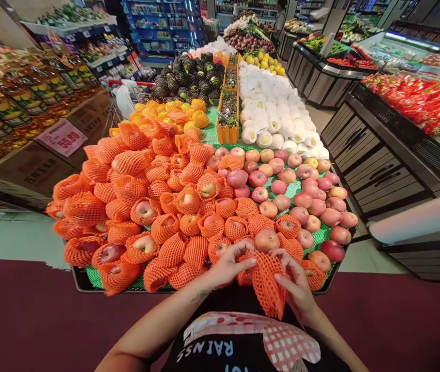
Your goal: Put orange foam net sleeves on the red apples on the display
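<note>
While standing at the near edge of the fruit desk (88,281), working left to right: stacked tins (6,111) and a price card (63,137) sitting far left, then netted apples (144,211) heaped across the green mat, bare apples (301,199) lying to their right. Left hand (229,264) pinching the upper edge of an orange foam net sleeve (266,284), fingers (243,263) nearly closed on the mesh. Right hand (297,281) gripping the sleeve's other side, fingers curled, thumb pressing the net. Sleeve hanging just in front of the desk's front row, touching both hands. Judging it best done by stretching the mouth evenly, keeping the mesh untwisted, and avoiding knocking the front apple (267,239).
</note>
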`<state>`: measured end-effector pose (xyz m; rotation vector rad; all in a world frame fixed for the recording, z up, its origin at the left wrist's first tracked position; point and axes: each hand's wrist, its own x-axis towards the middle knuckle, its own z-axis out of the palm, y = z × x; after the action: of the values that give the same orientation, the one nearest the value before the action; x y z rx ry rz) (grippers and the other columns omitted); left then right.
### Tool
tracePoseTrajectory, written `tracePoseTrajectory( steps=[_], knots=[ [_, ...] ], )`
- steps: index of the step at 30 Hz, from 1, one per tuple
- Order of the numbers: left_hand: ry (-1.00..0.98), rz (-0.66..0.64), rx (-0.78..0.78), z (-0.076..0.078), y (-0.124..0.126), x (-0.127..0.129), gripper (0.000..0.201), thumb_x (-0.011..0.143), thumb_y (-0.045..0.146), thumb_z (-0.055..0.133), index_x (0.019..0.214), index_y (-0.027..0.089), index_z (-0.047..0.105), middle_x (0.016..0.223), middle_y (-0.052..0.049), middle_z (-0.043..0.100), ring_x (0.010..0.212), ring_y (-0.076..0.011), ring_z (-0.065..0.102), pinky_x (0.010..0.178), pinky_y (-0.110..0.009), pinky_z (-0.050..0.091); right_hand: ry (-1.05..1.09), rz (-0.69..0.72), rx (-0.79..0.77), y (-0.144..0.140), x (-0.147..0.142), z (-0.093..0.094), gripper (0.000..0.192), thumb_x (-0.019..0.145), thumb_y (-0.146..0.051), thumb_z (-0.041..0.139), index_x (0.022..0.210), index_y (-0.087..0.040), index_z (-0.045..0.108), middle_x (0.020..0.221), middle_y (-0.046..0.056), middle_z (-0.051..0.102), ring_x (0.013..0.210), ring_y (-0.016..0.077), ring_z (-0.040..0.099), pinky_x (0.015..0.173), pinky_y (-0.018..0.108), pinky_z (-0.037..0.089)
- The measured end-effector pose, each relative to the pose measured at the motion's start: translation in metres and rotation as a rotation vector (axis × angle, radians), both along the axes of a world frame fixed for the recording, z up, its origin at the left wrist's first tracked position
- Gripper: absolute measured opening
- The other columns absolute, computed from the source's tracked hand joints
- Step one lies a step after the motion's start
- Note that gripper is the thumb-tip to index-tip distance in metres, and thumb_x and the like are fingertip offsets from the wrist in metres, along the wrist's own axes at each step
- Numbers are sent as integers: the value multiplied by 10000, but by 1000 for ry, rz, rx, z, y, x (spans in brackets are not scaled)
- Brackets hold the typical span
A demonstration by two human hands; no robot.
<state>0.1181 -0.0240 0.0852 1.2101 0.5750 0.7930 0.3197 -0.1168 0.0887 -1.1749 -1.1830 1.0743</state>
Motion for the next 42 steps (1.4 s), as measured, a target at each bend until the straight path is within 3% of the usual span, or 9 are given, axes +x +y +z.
tracePoseTrajectory(
  steps=[6, 10, 15, 22, 29, 32, 36, 39, 42],
  knots=[
    [-174, 11, -324, -7, 11, 6, 558, 615, 590, 893, 813, 198, 548, 713, 43, 535, 626, -101, 490, 641, -240, 391, 233, 119, -217, 0, 8, -1, 394, 708, -503, 800, 820, -273, 501, 751, -28, 583, 727, 202, 587, 671, 309, 496],
    [-91, -88, -255, -6, 26, 7, 515, 654, 536, 889, 892, 197, 583, 709, 57, 555, 624, -90, 496, 635, -223, 370, 87, 224, -356, 18, 16, -1, 478, 654, -473, 878, 1007, -252, 643, 910, 14, 715, 863, 230, 661, 828, 370, 531],
    [189, -284, -39, -10, 43, 25, 450, 761, 565, 789, 853, 145, 653, 699, 36, 554, 615, -92, 450, 604, -233, 317, -76, -194, -217, 45, 43, -5, 457, 701, -638, 791, 866, -225, 685, 897, 43, 732, 863, 251, 672, 842, 396, 544],
    [622, 284, 318, -36, 51, 56, 273, 982, 337, 505, 752, 190, 515, 704, 25, 503, 677, -147, 469, 659, -272, 331, -442, -359, -103, 76, 41, -16, 374, 831, -578, 635, 972, -235, 684, 1051, 100, 741, 1067, 339, 647, 1029, 523, 451],
    [737, 308, 369, -36, 47, 61, 321, 952, 218, 491, 631, 204, 492, 631, -16, 529, 601, -175, 471, 652, -310, 335, -784, -323, -141, 78, 29, -27, 452, 938, -446, 418, 1268, -180, 576, 1173, 201, 742, 1069, 383, 705, 921, 542, 531],
    [691, 311, 388, -34, 45, 57, 312, 960, 233, 472, 658, 190, 537, 675, -34, 589, 634, -178, 503, 673, -309, 363, -701, -372, -78, 72, 23, -28, 462, 949, -501, 432, 1277, -202, 561, 1222, 180, 723, 1146, 363, 676, 967, 525, 522],
    [347, 365, 328, -37, 42, 32, 392, 975, 452, 515, 707, 183, 612, 754, -42, 620, 732, -195, 554, 746, -325, 439, -398, -385, -11, 57, 2, -21, 346, 947, -582, 513, 1079, -277, 608, 1059, 73, 724, 1051, 282, 673, 973, 432, 525],
    [102, 453, 258, -37, 32, 12, 409, 856, 566, 682, 700, 188, 662, 982, -86, 675, 1003, -260, 606, 971, -393, 460, -199, -355, 19, 45, -21, -16, 329, 937, -604, 558, 1037, -297, 623, 1062, 44, 710, 1061, 261, 652, 994, 406, 506],
    [-80, 479, 33, -32, 12, 5, 417, 804, 615, 718, 863, 203, 732, 1222, -104, 688, 1256, -316, 564, 1155, -463, 380, 1, -315, 8, 36, -40, -17, 376, 887, -660, 610, 1032, -314, 635, 1073, 38, 712, 1065, 265, 650, 991, 409, 508]
  ],
)
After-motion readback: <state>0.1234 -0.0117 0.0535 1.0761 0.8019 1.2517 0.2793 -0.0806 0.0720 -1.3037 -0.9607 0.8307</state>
